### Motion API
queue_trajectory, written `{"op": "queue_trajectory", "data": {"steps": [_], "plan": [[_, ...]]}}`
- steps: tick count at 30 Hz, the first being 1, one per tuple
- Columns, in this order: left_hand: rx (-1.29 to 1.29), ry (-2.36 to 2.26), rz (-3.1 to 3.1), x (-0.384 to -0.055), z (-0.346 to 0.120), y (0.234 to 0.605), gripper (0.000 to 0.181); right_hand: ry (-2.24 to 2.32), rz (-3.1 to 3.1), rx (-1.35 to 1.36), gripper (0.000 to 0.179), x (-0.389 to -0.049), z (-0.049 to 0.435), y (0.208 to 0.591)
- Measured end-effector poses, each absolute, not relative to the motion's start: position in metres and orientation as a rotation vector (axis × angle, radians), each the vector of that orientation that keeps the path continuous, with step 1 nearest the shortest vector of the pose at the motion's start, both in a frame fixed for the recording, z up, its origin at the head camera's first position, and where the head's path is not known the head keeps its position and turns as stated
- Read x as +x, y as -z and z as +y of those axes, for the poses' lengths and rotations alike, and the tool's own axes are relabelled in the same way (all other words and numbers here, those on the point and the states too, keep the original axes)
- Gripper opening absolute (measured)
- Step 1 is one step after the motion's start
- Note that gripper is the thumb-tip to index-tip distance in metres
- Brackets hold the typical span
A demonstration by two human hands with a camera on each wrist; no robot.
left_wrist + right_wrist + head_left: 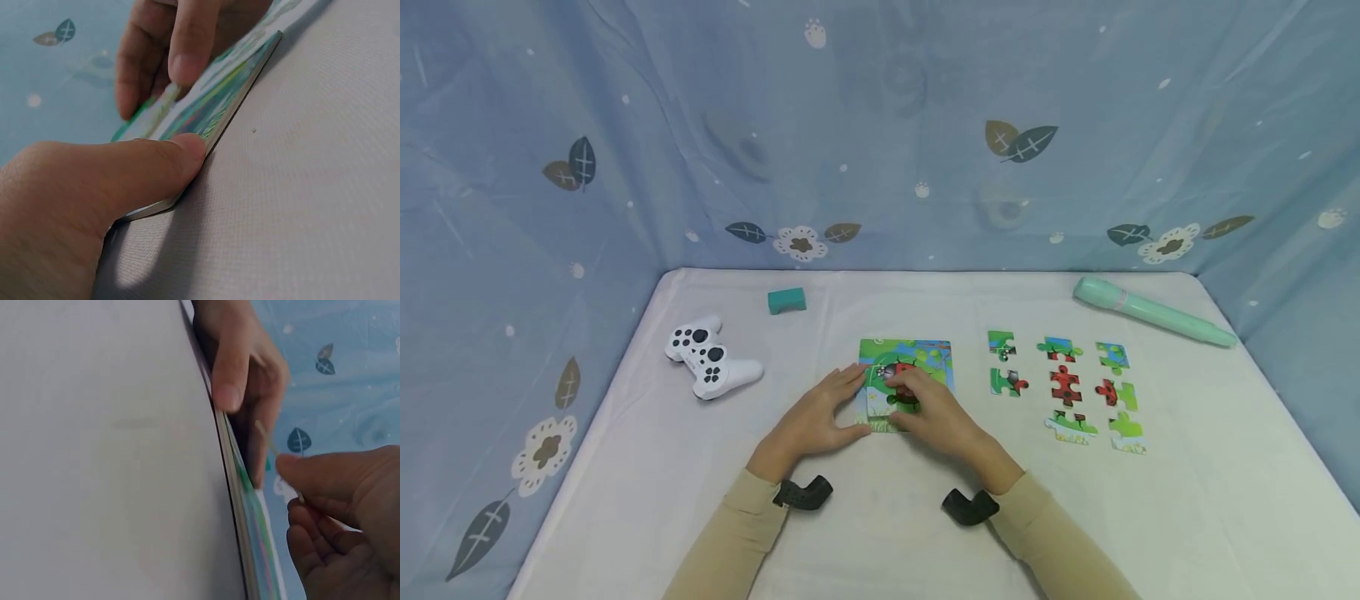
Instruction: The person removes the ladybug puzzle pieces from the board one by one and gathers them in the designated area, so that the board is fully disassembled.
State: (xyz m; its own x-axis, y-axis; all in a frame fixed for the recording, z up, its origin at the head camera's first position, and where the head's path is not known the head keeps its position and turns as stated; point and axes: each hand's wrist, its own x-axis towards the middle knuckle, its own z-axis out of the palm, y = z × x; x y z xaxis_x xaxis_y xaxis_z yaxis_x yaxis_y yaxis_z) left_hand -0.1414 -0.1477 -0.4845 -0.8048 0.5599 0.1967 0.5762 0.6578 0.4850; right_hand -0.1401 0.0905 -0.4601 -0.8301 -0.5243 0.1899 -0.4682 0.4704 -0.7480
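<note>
A puzzle board [942,357] printed with a red ladybug on green lies in front of me. My left hand [817,414] spans its left side, fingers toward the upper left and the straight thumb pressing the near left corner, as the left wrist view shows. My right hand [942,417] reaches over the board and pinches a puzzle piece [877,408] with green and white print between thumb and fingers. Seen edge-on in the right wrist view, the piece [267,437] is thin and tilted, above the board [240,506].
Several loose puzzle pieces [1065,385] lie in rows to the right of the board. A mint-green microphone [1157,317] rests at the back right. On the left are a white game controller [715,360] and a teal block [786,301]. A patterned blue curtain [880,133] surrounds the white table [880,533].
</note>
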Motion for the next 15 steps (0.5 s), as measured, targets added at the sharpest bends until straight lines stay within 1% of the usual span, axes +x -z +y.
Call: {"op": "queue_trajectory", "data": {"steps": [7, 15], "plan": [[-0.959, 0.838, -2.839, -0.140, -0.148, 0.485, 0.083, 1.291, 2.689, -0.844, 0.041, -0.136, 0.119, 0.452], [-0.959, 0.854, -2.833, -0.141, -0.147, 0.485, 0.083, 1.254, 2.739, -0.686, 0.041, -0.128, 0.165, 0.447]]}}
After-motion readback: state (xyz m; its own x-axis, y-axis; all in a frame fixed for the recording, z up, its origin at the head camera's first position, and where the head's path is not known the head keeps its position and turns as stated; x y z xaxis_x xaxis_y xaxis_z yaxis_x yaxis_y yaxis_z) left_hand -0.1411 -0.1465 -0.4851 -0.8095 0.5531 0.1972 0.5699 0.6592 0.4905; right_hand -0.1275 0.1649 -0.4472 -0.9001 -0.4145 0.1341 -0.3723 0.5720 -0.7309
